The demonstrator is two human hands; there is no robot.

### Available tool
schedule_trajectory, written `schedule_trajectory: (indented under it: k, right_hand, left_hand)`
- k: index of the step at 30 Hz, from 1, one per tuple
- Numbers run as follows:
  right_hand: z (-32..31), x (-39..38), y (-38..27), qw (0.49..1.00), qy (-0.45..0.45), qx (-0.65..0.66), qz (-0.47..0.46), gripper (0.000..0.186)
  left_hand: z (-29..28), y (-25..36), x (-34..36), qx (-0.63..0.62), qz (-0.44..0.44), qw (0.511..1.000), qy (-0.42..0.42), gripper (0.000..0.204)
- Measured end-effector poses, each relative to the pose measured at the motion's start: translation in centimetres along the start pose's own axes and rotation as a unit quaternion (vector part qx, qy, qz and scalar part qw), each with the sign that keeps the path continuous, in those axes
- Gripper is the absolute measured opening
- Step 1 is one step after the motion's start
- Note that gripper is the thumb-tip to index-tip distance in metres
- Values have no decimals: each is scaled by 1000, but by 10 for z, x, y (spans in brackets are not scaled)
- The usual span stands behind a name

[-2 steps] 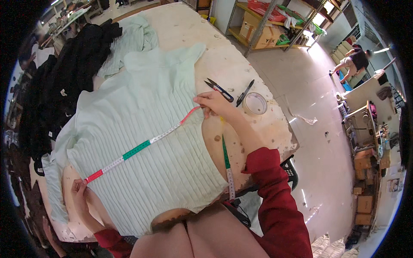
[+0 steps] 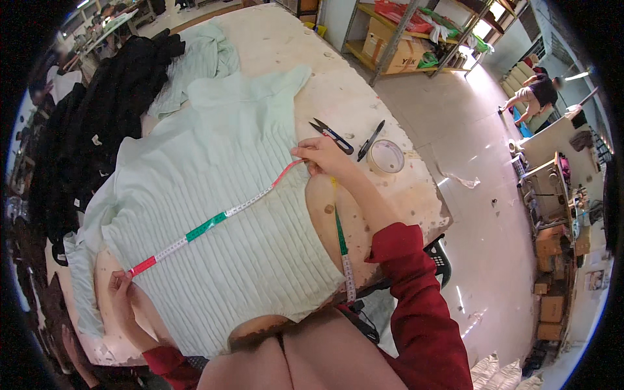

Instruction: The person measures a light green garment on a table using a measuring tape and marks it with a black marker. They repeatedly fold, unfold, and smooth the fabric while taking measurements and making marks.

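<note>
A pale mint pleated garment [image 2: 221,273] lies spread on the worn worktable [image 2: 351,97]. A multicolour tape measure [image 2: 207,226] stretches diagonally across its pleats. My left hand [image 2: 123,292] pinches one end at the garment's left edge. My right hand [image 2: 318,156] grips the tape at the right edge, and the rest of the tape runs down the bare tabletop beside the garment. Black thread snips [image 2: 338,140], a black pen [image 2: 370,140] and a roll of tape [image 2: 385,156] lie just beyond my right hand.
Black garments [image 2: 91,123] are heaped along the left, with more mint fabric [image 2: 201,58] at the back. A black basket [image 2: 439,260] sits beside the table's right edge. Shelving [image 2: 416,45] holds boxes and bags. Another person [image 2: 530,97] bends over at the far right, across the floor [image 2: 474,247].
</note>
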State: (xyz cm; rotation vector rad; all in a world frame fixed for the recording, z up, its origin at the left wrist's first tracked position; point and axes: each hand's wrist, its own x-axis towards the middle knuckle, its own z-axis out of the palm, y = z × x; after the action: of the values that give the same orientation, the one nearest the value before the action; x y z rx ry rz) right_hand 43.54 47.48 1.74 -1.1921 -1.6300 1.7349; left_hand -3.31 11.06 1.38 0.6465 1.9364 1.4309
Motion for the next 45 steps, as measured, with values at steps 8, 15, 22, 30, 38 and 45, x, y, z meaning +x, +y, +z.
schedule_trajectory:
  k: [8,15,22,30,38,45]
  right_hand:
    - [6,4,-1,992,88,-54,-74,29]
    - [-12,-4,-6,997,15,-72,-33,27]
    - [-18,-12,-16,987,-69,-132,55,24]
    - [-15,-13,-13,985,10,-170,-14,21]
    - [-33,-23,-9,983,-117,-93,-103,21]
    - [-36,-24,-7,984,-90,-142,-57,20]
  left_hand:
    - [2,-5,2,-6,4,1000,24,11]
    - [9,1,-1,12,20,1000,14,12]
    - [8,1,-3,16,22,1000,8,12]
    - [5,-4,2,-11,-3,1000,10,12]
    - [-7,-15,6,-46,-31,998,26,12]
    - [0,-12,4,-77,-41,996,25,8]
